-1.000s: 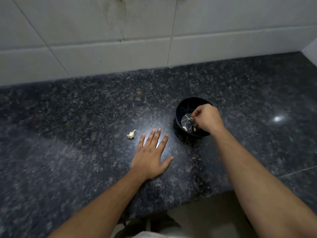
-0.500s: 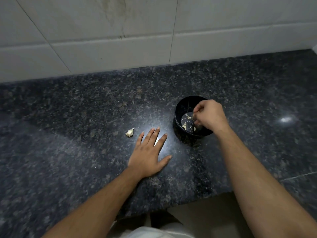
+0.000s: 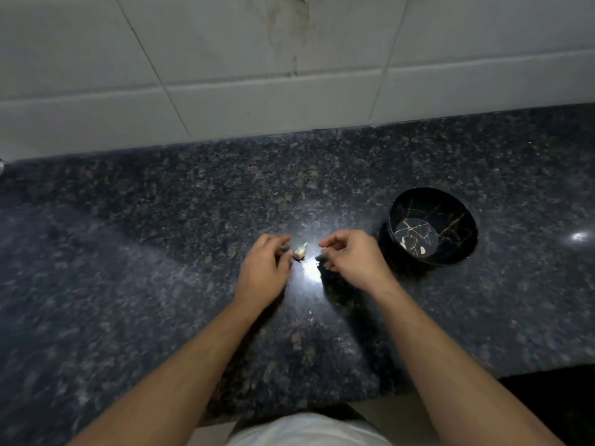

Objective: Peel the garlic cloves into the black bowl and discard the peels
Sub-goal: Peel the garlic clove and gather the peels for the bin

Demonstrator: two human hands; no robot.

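The left hand (image 3: 264,269) rests low over the dark speckled tabletop (image 3: 161,252), its fingers (image 3: 279,240) curled inward and pinching a garlic clove (image 3: 300,251) at their tips. The clove is pale, with a pointed papery end that tilts up and away from the left fingertips, toward the right hand. Whether its underside touches the tabletop cannot be told; a small dark shadow lies just beneath it.

The right hand (image 3: 351,257) is just beside the clove on its other side, apart from it by a narrow gap. Its fingers (image 3: 331,242) are loosely curled, thumb and forefinger drawn near each other, and whether a small scrap sits between them is too blurred to tell. A bright glare on the tabletop lies between the two hands, just nearer the body than the clove.

The black bowl (image 3: 463,220) stands upright on the tabletop just beyond the right hand's knuckles, on the side away from the left hand. It has thin gold veining, and two small pale peeled cloves (image 3: 403,243) lie in its bottom, on the side nearest the right fingers.

A white tiled wall (image 3: 289,75) rises well beyond both sets of fingertips.
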